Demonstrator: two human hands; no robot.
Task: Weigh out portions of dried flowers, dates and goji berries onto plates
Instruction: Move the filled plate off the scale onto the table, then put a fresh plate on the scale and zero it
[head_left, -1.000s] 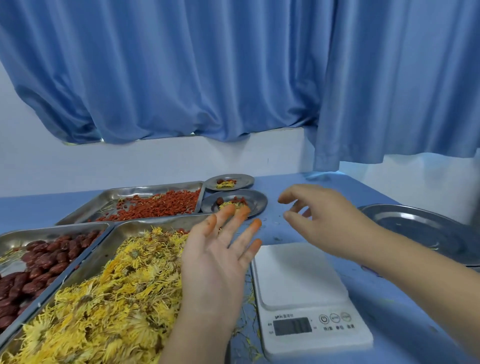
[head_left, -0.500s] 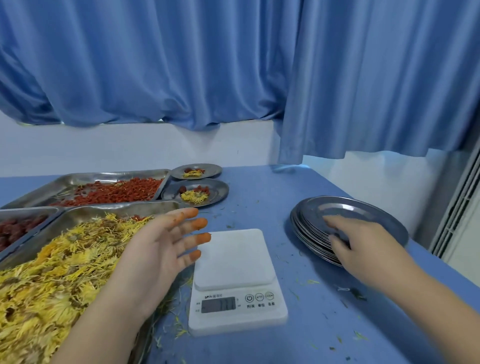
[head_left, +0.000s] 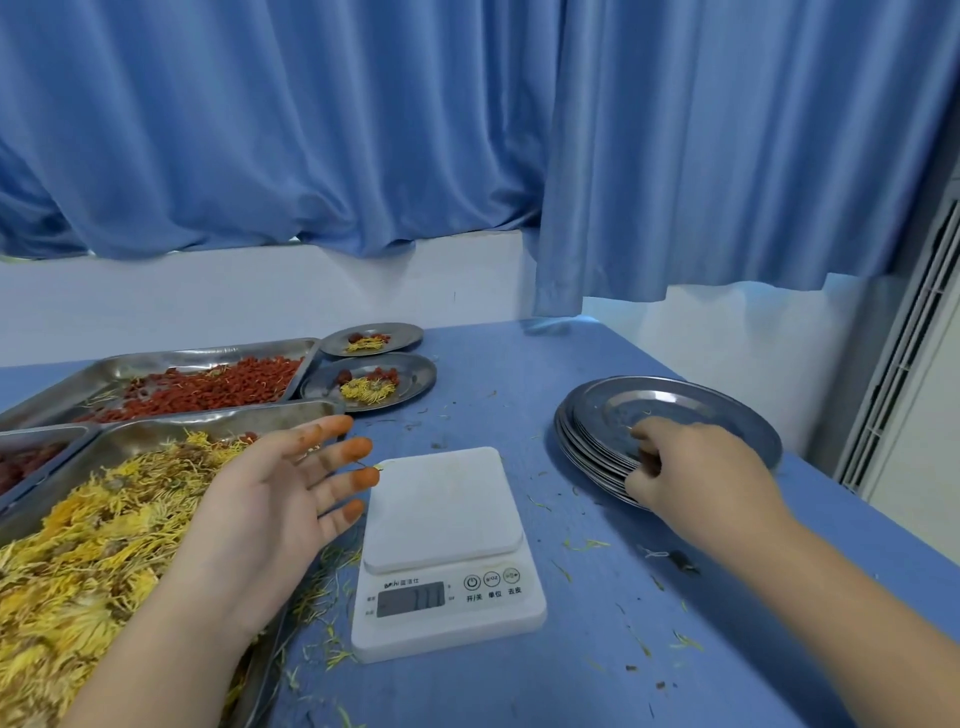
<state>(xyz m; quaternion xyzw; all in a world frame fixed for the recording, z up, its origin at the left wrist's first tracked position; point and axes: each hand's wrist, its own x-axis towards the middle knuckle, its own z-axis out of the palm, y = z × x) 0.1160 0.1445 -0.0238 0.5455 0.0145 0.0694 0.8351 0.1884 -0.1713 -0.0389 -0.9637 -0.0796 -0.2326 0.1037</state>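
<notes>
Curling over the near rim of the top plate (head_left: 691, 402), the right hand (head_left: 696, 467) is gripping it, fingers bent on top and thumb tucked low against the edge of the stack of plates (head_left: 576, 441). Whether it is catching one plate or more, I cannot tell. The left hand (head_left: 265, 499) is hovering flat with fingers spread and holding nothing, its orange-stained fingertips (head_left: 358, 447) reaching just beside the scale (head_left: 447, 545).

Judging by the task, the step in hand is fetching a fresh plate for the scale, whose white platform is sitting bare. Doing it well is probably a matter of peeling a single plate off with the thumb, lifting it clear so the rest are not sliding, and setting it centred on the platform before zeroing; the display is showing digits I cannot read.

Counting outward: one scale is lying between the hands. Three steel trays are sitting at the left, the nearest holding dried flowers (head_left: 93, 535), the next dates (head_left: 21, 462), the farthest goji berries (head_left: 218, 387). Two filled plates (head_left: 415, 374) are waiting beyond them, each carrying flowers and red fruit. The stack is holding several plates, too tightly nested to count. Loose petals are littering the blue table (head_left: 519, 364).
</notes>
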